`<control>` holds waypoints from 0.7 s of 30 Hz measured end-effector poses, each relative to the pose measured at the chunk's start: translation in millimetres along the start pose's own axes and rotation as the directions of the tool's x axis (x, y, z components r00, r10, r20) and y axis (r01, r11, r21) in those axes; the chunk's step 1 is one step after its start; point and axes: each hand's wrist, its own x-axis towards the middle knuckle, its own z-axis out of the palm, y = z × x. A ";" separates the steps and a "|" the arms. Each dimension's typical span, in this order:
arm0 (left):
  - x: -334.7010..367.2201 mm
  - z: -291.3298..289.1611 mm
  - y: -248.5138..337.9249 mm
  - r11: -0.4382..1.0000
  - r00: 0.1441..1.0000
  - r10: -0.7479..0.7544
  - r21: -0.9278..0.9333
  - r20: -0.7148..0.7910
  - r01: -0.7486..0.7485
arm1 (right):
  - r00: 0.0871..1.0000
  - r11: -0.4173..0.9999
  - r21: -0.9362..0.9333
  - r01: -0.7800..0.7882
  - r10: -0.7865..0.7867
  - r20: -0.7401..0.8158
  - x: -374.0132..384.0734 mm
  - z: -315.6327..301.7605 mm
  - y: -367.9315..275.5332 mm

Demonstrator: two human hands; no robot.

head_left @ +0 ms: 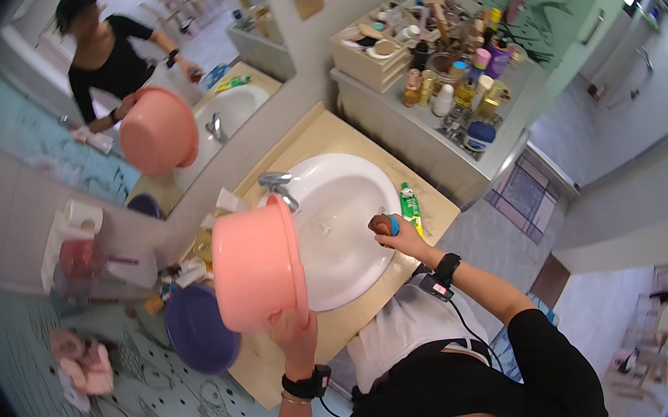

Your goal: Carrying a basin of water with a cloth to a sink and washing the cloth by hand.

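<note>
My left hand (289, 331) grips the lower rim of a pink plastic basin (254, 268), fingers closed around the edge. The basin is tipped on its side, its opening turned toward the white sink (346, 240), and it covers the sink's left part. Over the right edge of the sink, my right hand (406, 240) is closed around a small brown and blue object (384, 226), whose exact kind I cannot make out. Behind the basin's top stands a chrome faucet (275, 182). A green and yellow tube (410, 206) lies on the counter beside my right hand.
A dark blue basin (201, 329) stands left of the beige counter (346, 136). Bottles and jars crowd a grey cabinet (418, 144) at the back right. A large mirror (204, 33) rises behind the sink, and a paper roll (83, 214) sits on the left wall.
</note>
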 end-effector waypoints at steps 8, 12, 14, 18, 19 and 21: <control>-0.1 -11.1 -6.1 0.561 0.703 -0.707 -0.541 0.080 0.627 | 0.961 0.860 0.448 -0.244 0.276 -0.007 -25.5 -29.4 -15.5; -2.6 -18.7 15.1 0.111 0.579 -0.748 -0.798 0.325 0.592 | 0.931 0.829 0.516 -0.215 0.334 -0.147 -59.3 -72.8 -3.7; -10.4 -14.0 47.3 -0.148 0.434 -0.745 -0.759 0.507 0.634 | 0.876 0.822 0.546 -0.160 0.374 -0.306 -82.9 -103.4 4.3; -13.7 19.9 127.1 -0.203 0.487 -0.555 -0.678 0.674 0.706 | 0.816 0.725 0.687 -0.056 0.429 -0.386 -138.3 -190.6 62.6; -4.4 24.4 163.1 -0.247 0.491 -0.515 -0.670 0.703 0.700 | 0.778 0.742 0.669 -0.053 0.450 -0.438 -160.5 -221.0 76.3; -9.5 32.4 221.4 0.238 0.758 -0.442 -0.752 0.480 0.615 | 0.712 0.754 0.648 0.105 0.398 -0.578 -204.0 -273.0 81.7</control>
